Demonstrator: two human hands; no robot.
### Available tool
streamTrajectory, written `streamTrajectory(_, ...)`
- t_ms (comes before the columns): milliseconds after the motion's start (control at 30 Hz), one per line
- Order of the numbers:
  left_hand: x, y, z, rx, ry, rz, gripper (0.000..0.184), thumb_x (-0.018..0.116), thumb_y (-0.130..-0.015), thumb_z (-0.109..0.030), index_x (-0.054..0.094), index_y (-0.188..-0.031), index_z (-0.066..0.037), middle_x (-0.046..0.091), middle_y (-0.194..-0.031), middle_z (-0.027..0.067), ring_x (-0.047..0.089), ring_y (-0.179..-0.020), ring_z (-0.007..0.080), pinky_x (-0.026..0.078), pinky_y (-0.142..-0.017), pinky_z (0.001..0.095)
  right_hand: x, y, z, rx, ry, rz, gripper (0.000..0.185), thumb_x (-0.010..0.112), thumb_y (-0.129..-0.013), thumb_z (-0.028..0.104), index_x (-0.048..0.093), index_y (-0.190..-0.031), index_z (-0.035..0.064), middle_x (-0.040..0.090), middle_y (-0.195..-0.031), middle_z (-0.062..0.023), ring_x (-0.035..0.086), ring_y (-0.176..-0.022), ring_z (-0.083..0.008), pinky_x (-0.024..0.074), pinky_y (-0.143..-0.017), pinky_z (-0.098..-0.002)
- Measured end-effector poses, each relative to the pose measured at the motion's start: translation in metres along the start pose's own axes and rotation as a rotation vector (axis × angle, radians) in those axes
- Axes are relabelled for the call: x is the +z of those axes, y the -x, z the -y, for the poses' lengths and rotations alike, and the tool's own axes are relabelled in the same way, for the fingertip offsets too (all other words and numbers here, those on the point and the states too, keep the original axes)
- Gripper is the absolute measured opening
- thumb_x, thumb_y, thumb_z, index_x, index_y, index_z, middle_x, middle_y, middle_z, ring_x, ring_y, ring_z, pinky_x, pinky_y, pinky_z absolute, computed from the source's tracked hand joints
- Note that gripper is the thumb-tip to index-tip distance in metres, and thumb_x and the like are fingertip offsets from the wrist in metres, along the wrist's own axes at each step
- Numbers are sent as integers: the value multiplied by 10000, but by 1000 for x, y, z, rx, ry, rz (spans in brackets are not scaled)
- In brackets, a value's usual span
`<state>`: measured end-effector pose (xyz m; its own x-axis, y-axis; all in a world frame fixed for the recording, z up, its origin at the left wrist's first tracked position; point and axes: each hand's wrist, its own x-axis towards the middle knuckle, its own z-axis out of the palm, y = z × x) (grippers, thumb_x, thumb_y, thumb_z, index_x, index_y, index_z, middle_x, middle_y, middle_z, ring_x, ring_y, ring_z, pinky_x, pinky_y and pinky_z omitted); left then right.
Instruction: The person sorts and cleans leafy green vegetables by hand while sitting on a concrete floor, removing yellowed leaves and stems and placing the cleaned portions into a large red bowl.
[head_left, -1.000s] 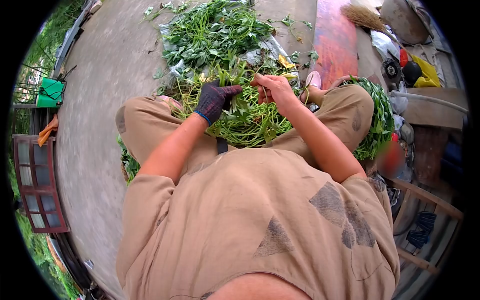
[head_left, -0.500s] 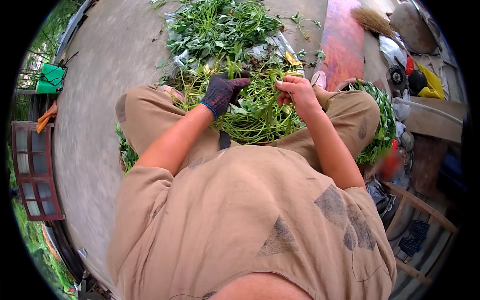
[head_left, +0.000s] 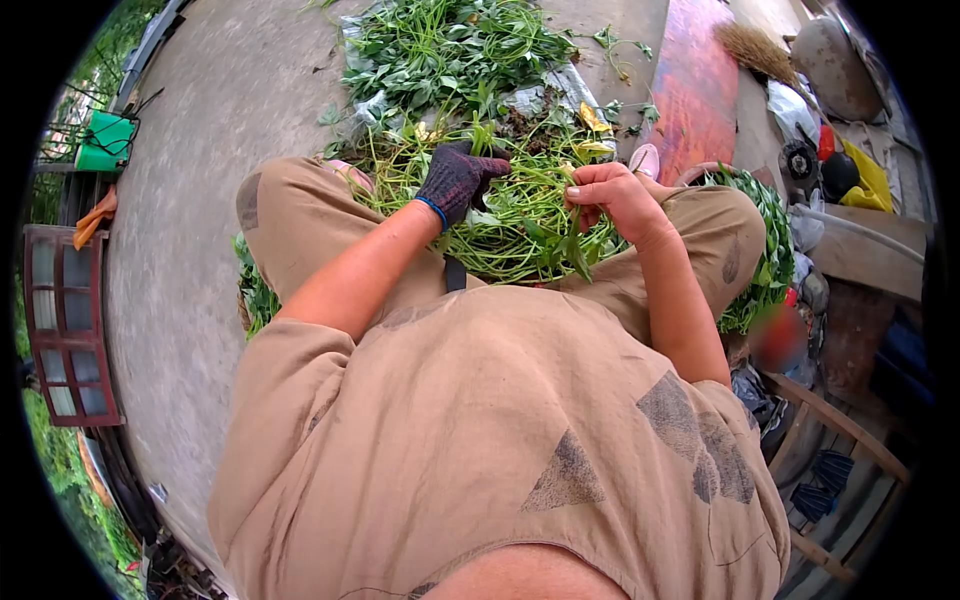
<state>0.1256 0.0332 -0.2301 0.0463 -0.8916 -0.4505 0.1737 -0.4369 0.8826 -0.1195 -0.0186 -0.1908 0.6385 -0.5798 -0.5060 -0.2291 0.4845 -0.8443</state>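
Observation:
Between my knees lies a heap of pale green stems (head_left: 510,245) with a few leaves among them. My left hand (head_left: 460,182), in a dark knitted glove with a blue cuff, is closed round a bunch of green stems (head_left: 483,135) whose ends poke up above the fist. To its right, my bare right hand (head_left: 612,197) pinches a leafy stem (head_left: 578,250) between thumb and fingers, its leaves hanging down below the hand. Beyond both hands, a larger pile of leafy greens (head_left: 450,50) rests on a plastic sheet (head_left: 580,88).
Baskets of greens stand beside me, with leaves (head_left: 765,255) by my right knee and more leaves (head_left: 258,290) by my left. A reddish board (head_left: 693,85) and a straw broom (head_left: 755,50) lie ahead on the right. A wooden ladder-like frame (head_left: 840,425) is at the lower right.
My right hand has turned, and the leafy stem in it now hangs lower towards me. My left hand keeps its hold on the bunch, and the view has shifted slightly.

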Motion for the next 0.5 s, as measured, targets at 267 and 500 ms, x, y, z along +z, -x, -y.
streamTrajectory(267,-22,-22,19,-134,64,-218,174,753,-770,-156,712,-879,-27,641,-664,57,592,-536,147,483,-480,309,-11,2,0,-225,-68,-86,126,649,-849,139,668,-848,14,640,-707,-14,579,-516,-100,400,-503,-217)
streamTrajectory(500,-9,1,-6,-289,229,211,366,614,-915,-391,686,-1027,-50,601,-665,25,588,-537,142,517,-511,318,20,-12,-22,-334,313,-103,118,659,-847,113,618,-810,8,534,-702,27,514,-646,-63,422,-582,-233)
